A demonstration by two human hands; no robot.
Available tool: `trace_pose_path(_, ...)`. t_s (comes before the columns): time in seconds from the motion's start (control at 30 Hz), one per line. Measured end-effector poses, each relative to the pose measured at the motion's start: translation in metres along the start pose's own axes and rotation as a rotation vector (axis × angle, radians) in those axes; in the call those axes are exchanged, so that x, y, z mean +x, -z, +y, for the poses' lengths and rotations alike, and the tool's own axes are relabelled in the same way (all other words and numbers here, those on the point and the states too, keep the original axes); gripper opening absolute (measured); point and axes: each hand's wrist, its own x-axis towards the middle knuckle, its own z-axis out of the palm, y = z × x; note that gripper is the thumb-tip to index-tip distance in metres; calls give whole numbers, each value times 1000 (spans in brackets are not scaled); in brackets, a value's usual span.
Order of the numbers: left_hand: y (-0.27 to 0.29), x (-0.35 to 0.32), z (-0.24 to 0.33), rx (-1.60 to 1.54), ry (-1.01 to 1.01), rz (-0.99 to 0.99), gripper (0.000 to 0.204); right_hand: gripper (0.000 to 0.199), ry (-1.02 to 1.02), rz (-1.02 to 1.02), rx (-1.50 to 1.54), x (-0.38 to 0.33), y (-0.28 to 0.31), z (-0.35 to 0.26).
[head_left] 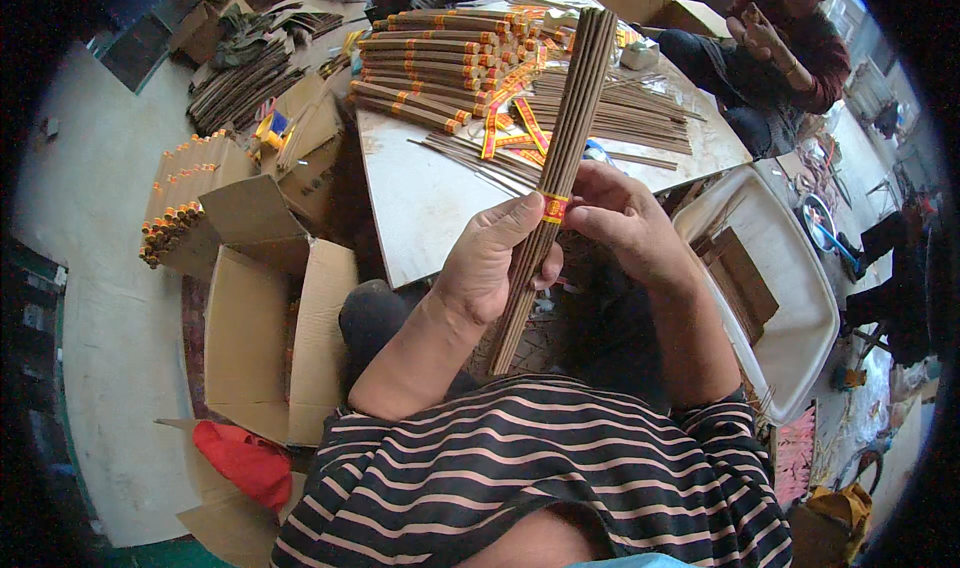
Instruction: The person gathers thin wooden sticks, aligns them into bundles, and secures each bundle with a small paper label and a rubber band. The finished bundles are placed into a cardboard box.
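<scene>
A bundle of brown incense sticks stands tilted in front of me, its top leaning away to the right. Around its middle runs a red and yellow paper band. My left hand is closed round the bundle just below the band, thumb on the front. From the other side my right hand presses its fingers at the band's right edge; its fingertips are partly behind the sticks. On the white table beyond lie loose incense sticks and several loose paper bands.
Banded bundles are stacked on the table's far side. An open cardboard box stands at my left, more bundles beyond it. A white plastic tub is at my right. Two other people sit across, one sleeve at far right.
</scene>
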Motion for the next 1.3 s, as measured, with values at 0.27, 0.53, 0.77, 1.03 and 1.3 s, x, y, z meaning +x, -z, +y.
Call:
trace_pose_path(0.27,-8,-4,1,101,-24,70,25,29,-58,130,-138,-1,-9,3)
trace_pose_path(0.53,-7,0,-6,144,-29,81,27,28,-64,222,-80,0,-9,12)
trace_pose_path(0.77,-4,4,-12,198,-37,58,33,28,-47,288,-167,-1,-9,14)
trace_pose_path(1.03,-10,3,-14,161,-9,92,35,33,-117,282,-182,-3,-14,8)
trace_pose_path(1.3,-11,4,-12,75,30,-7,39,41,75,142,38,-2,2,24)
